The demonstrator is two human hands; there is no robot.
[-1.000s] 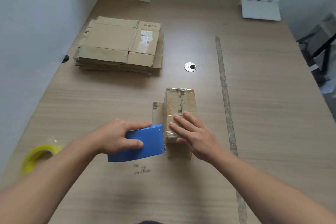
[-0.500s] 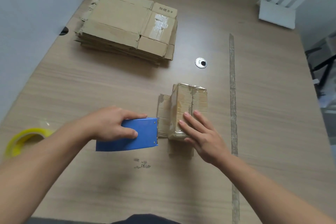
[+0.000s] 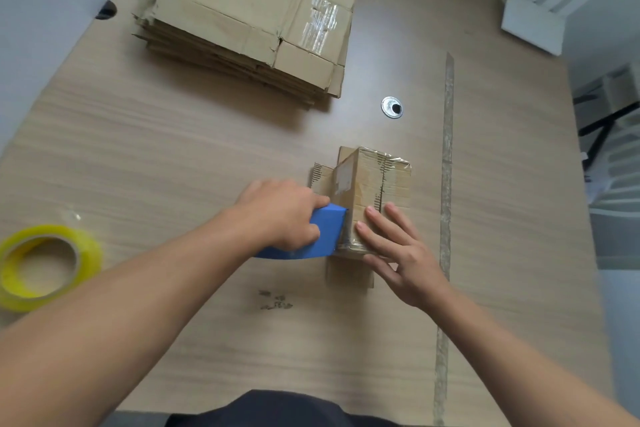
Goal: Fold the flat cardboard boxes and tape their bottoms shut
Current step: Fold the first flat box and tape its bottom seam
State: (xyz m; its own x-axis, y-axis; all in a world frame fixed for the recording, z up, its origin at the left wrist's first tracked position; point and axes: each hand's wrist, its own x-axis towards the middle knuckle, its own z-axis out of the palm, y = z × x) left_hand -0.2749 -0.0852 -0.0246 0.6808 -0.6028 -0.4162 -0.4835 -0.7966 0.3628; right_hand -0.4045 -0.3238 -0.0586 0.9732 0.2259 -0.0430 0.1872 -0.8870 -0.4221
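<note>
A small folded cardboard box [image 3: 372,184] stands on the wooden table [image 3: 173,166], its taped flaps facing up and loose flaps spread on the table around its base. My right hand [image 3: 394,253] lies flat on the near part of the box top, fingers straight. My left hand [image 3: 280,213] grips a blue tape dispenser [image 3: 327,230], whose front end touches the box's left side near the top edge. A stack of flat cardboard boxes [image 3: 249,17] lies at the far left of the table.
A yellow roll of tape [image 3: 45,265] lies at the left edge. A round metal grommet [image 3: 392,107] sits behind the box. A strip of old tape residue [image 3: 446,163] runs down the table at the right. A white rack [image 3: 540,14] stands at the far right.
My left hand has brought the blue dispenser rightward until it touches the box's left side. My right hand stays pressed on the box top. The camera has tilted further down.
</note>
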